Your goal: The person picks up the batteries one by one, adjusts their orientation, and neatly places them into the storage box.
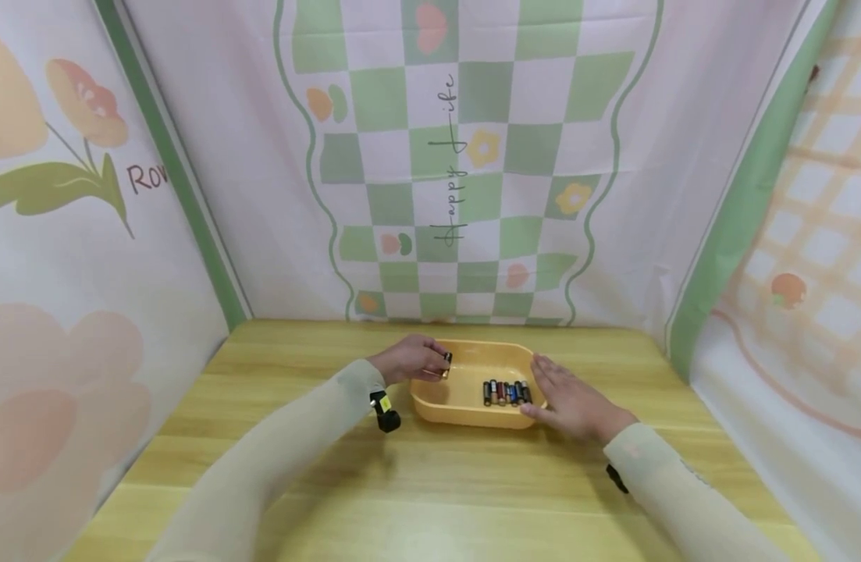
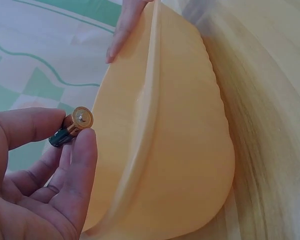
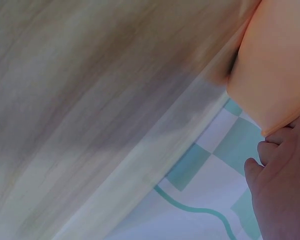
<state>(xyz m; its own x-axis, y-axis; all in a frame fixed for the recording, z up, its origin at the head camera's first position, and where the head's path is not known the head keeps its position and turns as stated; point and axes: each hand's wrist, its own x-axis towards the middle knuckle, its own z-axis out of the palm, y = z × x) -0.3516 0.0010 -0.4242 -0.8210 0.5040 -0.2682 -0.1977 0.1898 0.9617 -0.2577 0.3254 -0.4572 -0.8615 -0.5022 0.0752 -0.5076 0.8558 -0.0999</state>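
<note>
My left hand (image 1: pixel 418 357) pinches a small battery (image 2: pixel 70 129) between thumb and fingertips, above the left end of a yellow plastic tray (image 1: pixel 465 415). In the left wrist view, the battery's gold end and dark green body show. Inside the tray, several batteries (image 1: pixel 501 393) lie side by side in a row toward the front right, their colours dark, red-brown and blue. At the tray's right end rests my right hand (image 1: pixel 574 402), its fingers extended along the rim and its thumb near the front right corner. The right wrist view shows only part of this hand against the tray.
The tray stands on a wood-grain table (image 1: pixel 472 492), near its back edge. Behind it hangs a cloth (image 1: pixel 430 156) with a green and white check pattern. Further printed cloths enclose the left and right sides.
</note>
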